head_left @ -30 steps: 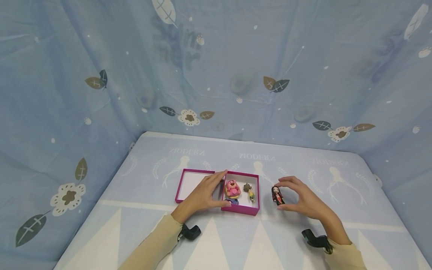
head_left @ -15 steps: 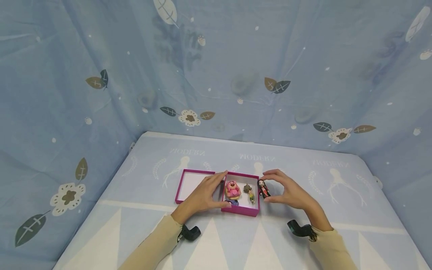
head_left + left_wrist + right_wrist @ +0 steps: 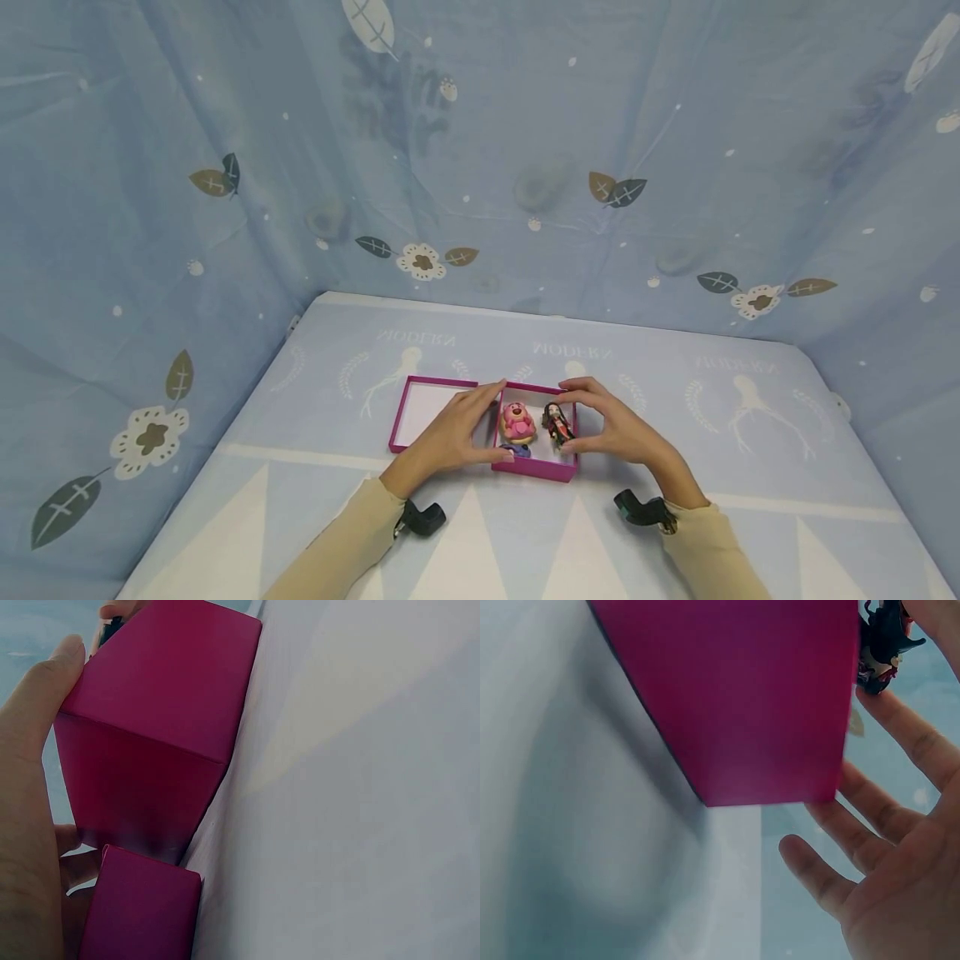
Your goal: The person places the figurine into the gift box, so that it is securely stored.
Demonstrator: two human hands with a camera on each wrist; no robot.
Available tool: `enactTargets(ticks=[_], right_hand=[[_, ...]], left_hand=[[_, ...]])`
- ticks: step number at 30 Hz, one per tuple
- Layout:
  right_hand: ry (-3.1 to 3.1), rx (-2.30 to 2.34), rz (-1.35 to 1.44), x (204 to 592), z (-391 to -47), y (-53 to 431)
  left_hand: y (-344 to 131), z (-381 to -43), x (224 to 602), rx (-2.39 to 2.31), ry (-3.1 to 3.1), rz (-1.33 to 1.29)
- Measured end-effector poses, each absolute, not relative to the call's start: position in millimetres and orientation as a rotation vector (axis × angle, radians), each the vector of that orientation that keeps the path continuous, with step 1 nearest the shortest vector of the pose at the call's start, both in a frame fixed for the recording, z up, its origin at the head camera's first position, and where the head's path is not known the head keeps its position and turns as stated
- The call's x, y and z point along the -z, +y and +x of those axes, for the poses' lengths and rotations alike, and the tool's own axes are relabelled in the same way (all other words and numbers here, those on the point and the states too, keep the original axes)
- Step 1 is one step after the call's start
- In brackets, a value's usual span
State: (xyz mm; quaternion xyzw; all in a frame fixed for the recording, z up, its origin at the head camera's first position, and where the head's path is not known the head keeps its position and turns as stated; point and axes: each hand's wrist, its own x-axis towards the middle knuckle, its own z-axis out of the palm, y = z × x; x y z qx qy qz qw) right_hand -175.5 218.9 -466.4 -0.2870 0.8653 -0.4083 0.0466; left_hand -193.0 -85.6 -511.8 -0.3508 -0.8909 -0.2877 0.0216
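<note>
A long-haired figurine (image 3: pixel 557 425) in red and black is pinched between the thumb and index finger of my right hand (image 3: pixel 611 423), over the right half of a magenta box (image 3: pixel 534 468). Seen from the right wrist, the dark figurine (image 3: pixel 886 634) shows just past the box rim. My left hand (image 3: pixel 450 433) grips the box at its left side, with the thumb (image 3: pixel 64 671) at the near rim. In the box lie a pink bear figure (image 3: pixel 517 422) and a blue piece (image 3: pixel 516 449). Small figures in its right half are now mostly hidden behind the figurine.
The shallow magenta lid (image 3: pixel 431 408), white inside, lies left of the box, partly behind my left hand. The table (image 3: pixel 525 533) has a pale patterned cover. Blue printed cloth (image 3: pixel 480 150) hangs behind and at both sides.
My right hand has carried the figurine leftward, from the table right of the box, past its right wall to over the inside. The left hand has stayed at the box.
</note>
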Motion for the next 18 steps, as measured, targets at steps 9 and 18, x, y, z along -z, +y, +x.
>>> enactTargets(ticks=[9, 18], right_hand=[[2.636, 1.205, -0.836, 481.6, -182.0, 214.6], [2.500, 1.239, -0.774, 486.2, -187.2, 211.8]], left_hand=[[-85.0, -193.2, 511.2, 0.886, -2.717, -1.124], [-85.3, -193.2, 511.0, 0.912, -2.740, -1.102]])
